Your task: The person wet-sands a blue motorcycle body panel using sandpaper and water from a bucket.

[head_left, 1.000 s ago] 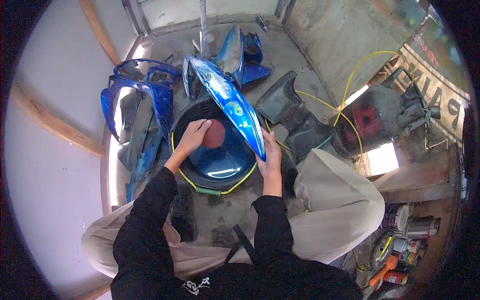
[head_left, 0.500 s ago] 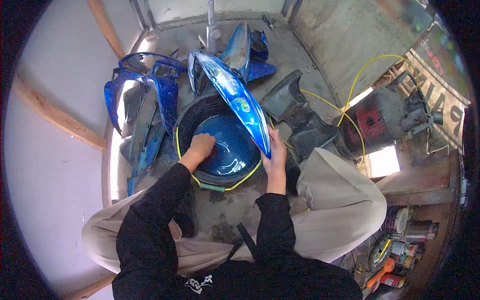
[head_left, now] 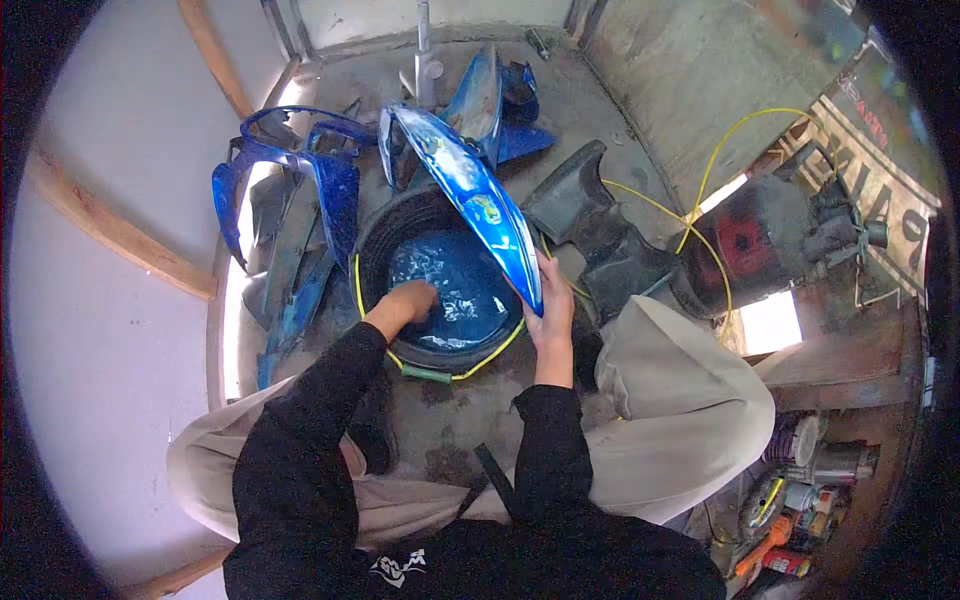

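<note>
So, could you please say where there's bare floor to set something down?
Bare floor shows between the upper blue fairings and right-hand wall; a smaller, dark-stained patch lies between bucket and beige trousers. Crowded: left, with a frame-like fairing; right, with black footboard and tank.

- Bucket (head_left: 378, 235) on the floor (head_left: 440, 412), taken as clock centre, twelve pointing away from the person.
- Water (head_left: 460, 275) in it; left hand (head_left: 412, 299) inside, toward eight.
- Held panel (head_left: 468, 185) slanting above the bucket's rim from twelve to the right hand (head_left: 551, 305) at three to four.
- Frame piece (head_left: 340, 190) at ten.
- Loose panels (head_left: 480, 100) between twelve and one.
- Footboard (head_left: 625, 260) between two and three.
- Tank (head_left: 725, 250) beyond it, near three.
- Cans (head_left: 800, 497) at four.
</note>
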A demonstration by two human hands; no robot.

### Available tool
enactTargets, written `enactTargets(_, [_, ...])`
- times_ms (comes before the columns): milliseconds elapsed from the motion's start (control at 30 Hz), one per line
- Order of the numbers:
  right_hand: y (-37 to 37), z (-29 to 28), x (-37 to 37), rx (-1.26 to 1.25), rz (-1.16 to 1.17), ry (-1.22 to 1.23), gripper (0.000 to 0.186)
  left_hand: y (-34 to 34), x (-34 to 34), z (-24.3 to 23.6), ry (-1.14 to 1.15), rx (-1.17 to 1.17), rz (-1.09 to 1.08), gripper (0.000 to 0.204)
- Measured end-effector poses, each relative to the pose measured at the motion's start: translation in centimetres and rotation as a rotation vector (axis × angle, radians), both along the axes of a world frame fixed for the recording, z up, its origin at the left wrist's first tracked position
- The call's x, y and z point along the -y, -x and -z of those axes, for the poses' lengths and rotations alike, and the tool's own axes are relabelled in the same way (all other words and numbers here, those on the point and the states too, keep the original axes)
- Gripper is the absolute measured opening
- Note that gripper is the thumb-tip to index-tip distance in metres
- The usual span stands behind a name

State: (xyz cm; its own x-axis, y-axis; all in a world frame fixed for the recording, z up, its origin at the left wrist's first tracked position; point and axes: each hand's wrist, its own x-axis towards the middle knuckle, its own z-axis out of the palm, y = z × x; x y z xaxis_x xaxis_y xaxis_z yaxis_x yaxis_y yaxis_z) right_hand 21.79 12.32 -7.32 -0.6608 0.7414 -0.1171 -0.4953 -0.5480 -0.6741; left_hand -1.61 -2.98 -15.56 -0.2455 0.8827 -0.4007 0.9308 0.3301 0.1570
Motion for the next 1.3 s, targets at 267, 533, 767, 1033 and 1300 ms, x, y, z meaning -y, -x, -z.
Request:
enactTargets(267, [-0.8,0.2,-0.5,0.073,0.017,-0.012,0.062,-0.3,-1.9,-2.7,-0.242,0.292,-0.057,0.031])
enactTargets(533, [-0.7,0.8,-0.4,0.085,0.023,0.018,0.059,-0.2,-1.4,-10.5,-0.298,0.791,-0.211,0.016])
enactTargets(767, [-0.6,-0.5,0.2,0.067,0.025,0.003,0.058,-0.6,-1.6,-20.0,-0.564,0.577,0.021,0.019])
enactTargets(1033, [-0.8,0.0,-0.1,0.117,0.022,-0.065,0.057,-4.4,-4.0,-22.4,-0.976,0.574,-0.118,0.022])
enactTargets(1300, [-1.0,-0.4,-0.1,0.17,0.056,-0.045,0.049,-5.3,-5.2,-21.9,-1.036,0.564,-0.145,0.024])
